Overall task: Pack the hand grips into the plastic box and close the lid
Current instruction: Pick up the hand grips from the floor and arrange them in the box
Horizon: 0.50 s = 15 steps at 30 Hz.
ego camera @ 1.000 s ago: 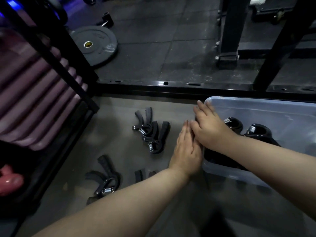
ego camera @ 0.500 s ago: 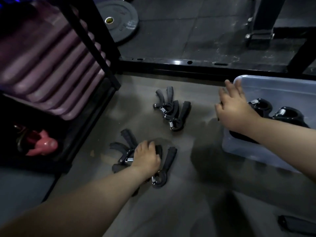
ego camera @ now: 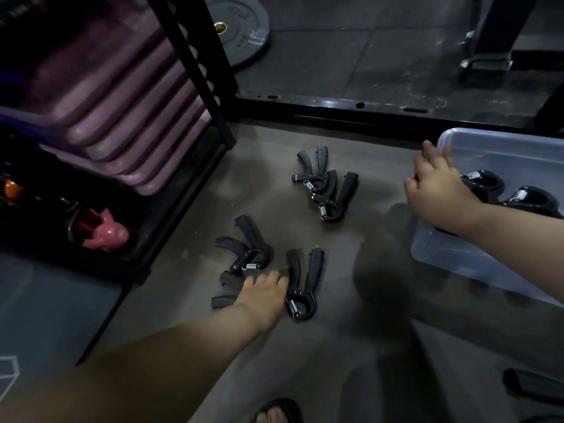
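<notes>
The clear plastic box [ego camera: 451, 254] stands open on the floor at the right, with two black hand grips [ego camera: 485, 184] [ego camera: 534, 199] inside. My right hand [ego camera: 436, 190] is closed over the box's left rim. Several more black spring hand grips lie on the grey floor. Two overlapping hand grips [ego camera: 326, 187] lie in the middle, and one hand grip [ego camera: 247, 248] lies nearer the rack. My left hand [ego camera: 262, 296] is curled down on a hand grip [ego camera: 224, 290] whose handles stick out to the left. Another hand grip [ego camera: 303, 285] touches that hand's right side.
A black rack post [ego camera: 198, 65] with stacked purple mats [ego camera: 106, 87] fills the left, and a pink kettlebell [ego camera: 105, 233] sits on its low shelf. A weight plate [ego camera: 241, 29] and a black floor rail [ego camera: 366, 108] lie beyond. My sandalled foot [ego camera: 277, 413] and a dark object [ego camera: 531, 389] are near.
My left hand has left the box's side, swung down and left, and settled on the near hand grips. My right hand has stayed on the box's rim.
</notes>
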Each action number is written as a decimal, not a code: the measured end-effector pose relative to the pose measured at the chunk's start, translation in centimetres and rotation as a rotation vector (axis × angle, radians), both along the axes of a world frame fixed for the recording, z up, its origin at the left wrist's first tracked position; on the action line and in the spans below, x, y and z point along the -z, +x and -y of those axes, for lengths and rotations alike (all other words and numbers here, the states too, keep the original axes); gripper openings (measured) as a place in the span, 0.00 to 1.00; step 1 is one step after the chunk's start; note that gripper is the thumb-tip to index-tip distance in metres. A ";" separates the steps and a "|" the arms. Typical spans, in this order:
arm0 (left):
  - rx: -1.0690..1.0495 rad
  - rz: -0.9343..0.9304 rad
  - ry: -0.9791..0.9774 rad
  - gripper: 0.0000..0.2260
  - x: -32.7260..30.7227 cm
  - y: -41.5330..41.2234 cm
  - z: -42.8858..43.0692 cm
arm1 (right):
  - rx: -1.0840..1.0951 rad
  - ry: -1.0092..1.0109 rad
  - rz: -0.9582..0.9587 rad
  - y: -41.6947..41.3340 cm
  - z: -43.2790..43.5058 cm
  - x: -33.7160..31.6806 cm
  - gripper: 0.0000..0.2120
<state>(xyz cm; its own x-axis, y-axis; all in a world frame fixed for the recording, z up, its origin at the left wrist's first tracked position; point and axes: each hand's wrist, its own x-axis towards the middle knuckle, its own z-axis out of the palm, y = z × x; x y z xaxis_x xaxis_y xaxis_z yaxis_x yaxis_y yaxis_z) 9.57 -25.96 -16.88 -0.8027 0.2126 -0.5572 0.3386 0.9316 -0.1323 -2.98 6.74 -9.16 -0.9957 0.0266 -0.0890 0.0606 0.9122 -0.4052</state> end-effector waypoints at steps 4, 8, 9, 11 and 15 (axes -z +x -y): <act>0.016 0.033 0.004 0.18 -0.2 -0.5 -0.8 | 0.002 -0.010 -0.014 0.0 0.0 0.2 0.28; 0.142 0.003 0.003 0.17 -0.1 -0.8 -1.1 | 0.012 -0.045 -0.015 0.2 -0.1 0.2 0.26; 0.163 -0.034 0.028 0.16 -0.1 -1.0 -1.2 | 0.018 -0.056 -0.019 0.2 -0.1 0.2 0.26; 0.177 -0.144 0.100 0.16 -0.2 -1.6 -1.8 | 0.020 -0.066 -0.031 0.2 -0.2 0.3 0.27; 0.107 -0.330 0.290 0.19 -1.0 -3.5 -3.8 | 0.022 -0.085 -0.017 0.1 -0.1 0.4 0.26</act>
